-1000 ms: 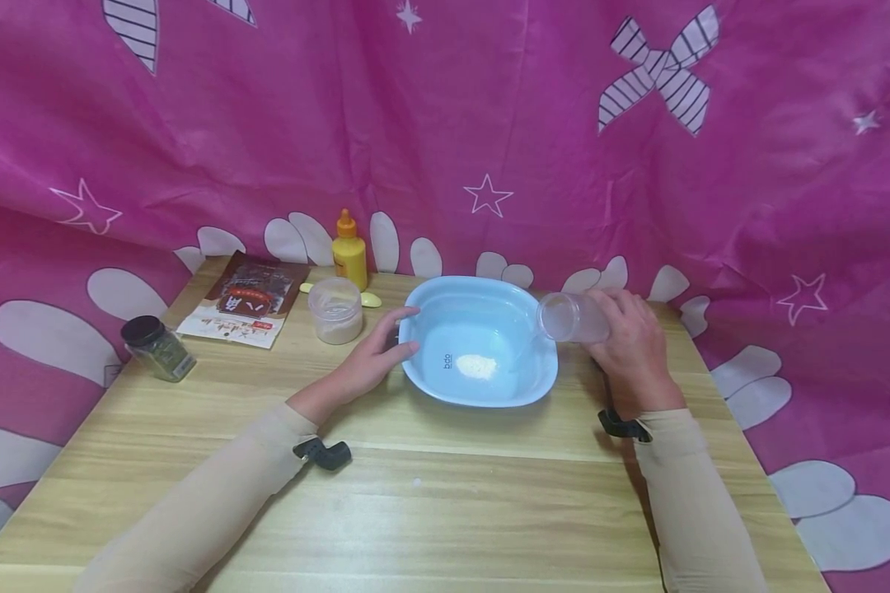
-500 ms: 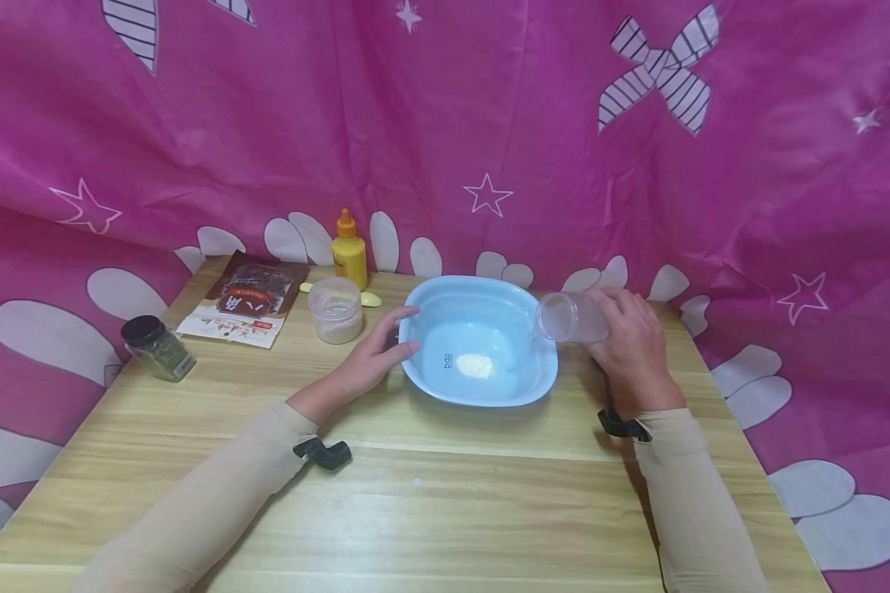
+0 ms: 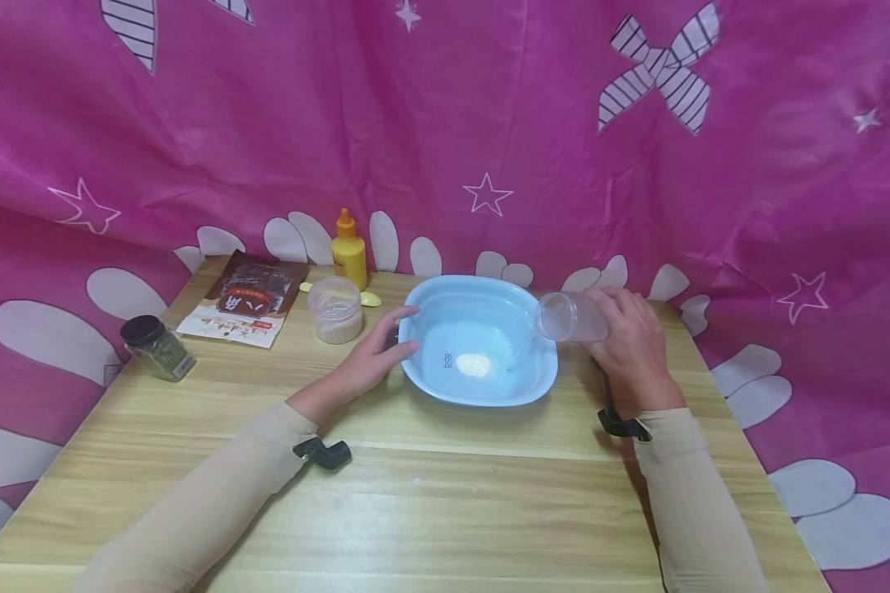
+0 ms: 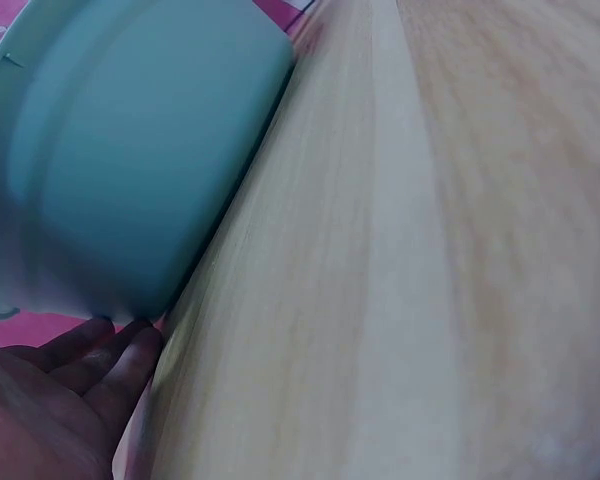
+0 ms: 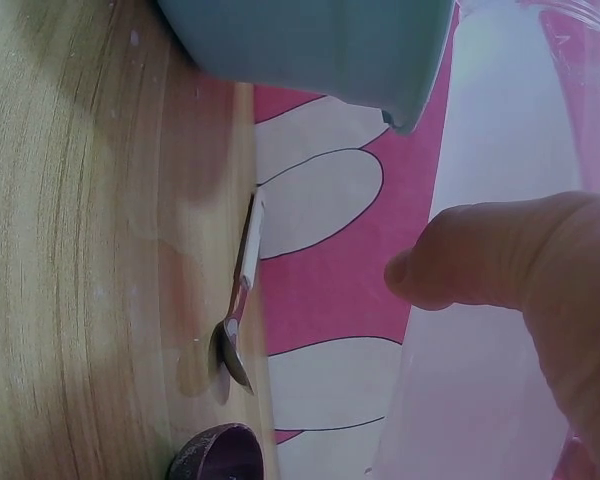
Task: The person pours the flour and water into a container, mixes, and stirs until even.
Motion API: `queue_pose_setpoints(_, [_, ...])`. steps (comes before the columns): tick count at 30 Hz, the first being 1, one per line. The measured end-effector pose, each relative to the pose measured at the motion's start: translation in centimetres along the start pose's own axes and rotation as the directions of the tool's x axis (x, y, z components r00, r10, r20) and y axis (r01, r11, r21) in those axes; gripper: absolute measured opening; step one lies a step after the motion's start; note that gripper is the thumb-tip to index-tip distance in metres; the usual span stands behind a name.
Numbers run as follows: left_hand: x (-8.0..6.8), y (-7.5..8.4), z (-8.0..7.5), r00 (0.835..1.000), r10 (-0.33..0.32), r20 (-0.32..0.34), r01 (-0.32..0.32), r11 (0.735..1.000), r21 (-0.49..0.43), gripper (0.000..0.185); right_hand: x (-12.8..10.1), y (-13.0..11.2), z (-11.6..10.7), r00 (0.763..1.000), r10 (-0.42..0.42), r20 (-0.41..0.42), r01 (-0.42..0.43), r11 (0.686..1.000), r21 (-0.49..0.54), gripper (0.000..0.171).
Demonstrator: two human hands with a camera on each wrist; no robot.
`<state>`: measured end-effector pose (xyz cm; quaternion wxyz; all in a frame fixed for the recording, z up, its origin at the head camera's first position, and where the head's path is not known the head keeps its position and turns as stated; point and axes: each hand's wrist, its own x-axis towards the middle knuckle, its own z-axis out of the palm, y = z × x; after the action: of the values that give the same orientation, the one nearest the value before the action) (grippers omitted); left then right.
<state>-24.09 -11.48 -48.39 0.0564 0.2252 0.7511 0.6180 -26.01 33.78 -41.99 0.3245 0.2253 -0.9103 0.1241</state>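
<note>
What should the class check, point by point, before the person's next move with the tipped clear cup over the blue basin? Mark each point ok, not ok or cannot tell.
1. Right hand grips the clear plastic cup: ok.
2. Cup mouth reaches over the rim of the light blue plastic basin: ok.
3. Left hand rests against the basin's side: ok.
4. Small mound of white powder lies on the basin floor: ok.
5. Cup fully emptied: cannot tell.
6. Small clear tub of beige powder stands apart from the basin: ok.
</note>
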Motion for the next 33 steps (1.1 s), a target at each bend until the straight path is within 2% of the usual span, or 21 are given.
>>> queue_pose_setpoints(15, [0.0, -0.1, 0.2, 1.0, -0.003, -0.004, 0.003, 1.0, 0.001, 0.059, 0.0, -0.3, -0.2, 0.999, 0.029, 0.042, -0.029, 1.0, -0.003, 0.065])
queue_pose_setpoints(24, [0.0, -0.2, 0.2, 1.0, -0.007, -0.007, 0.007, 1.0, -0.003, 0.059, 0.1, -0.6, -0.5, 0.985, 0.125, 0.122, -0.13, 0.991, 0.033, 0.071])
queue_pose_setpoints(27, [0.1, -0.1, 0.2, 1.0, -0.007, -0.007, 0.007, 1.0, -0.007, 0.059, 0.1, -0.8, -0.8, 0.967, 0.196, 0.164, -0.213, 0.973, 0.093, 0.073])
queue_pose_setpoints(31, [0.1, -0.1, 0.1, 1.0, -0.008, -0.006, 0.008, 1.0, 0.0, 0.06, -0.1, -0.9, -1.2, 0.933, 0.301, 0.199, -0.34, 0.918, 0.205, 0.076])
queue_pose_setpoints(33, [0.1, 0.0, 0.1, 1.0, -0.008, -0.006, 0.008, 1.0, 0.003, 0.06, 0.0, -0.8, -1.4, 0.924, 0.326, 0.198, -0.37, 0.894, 0.252, 0.081])
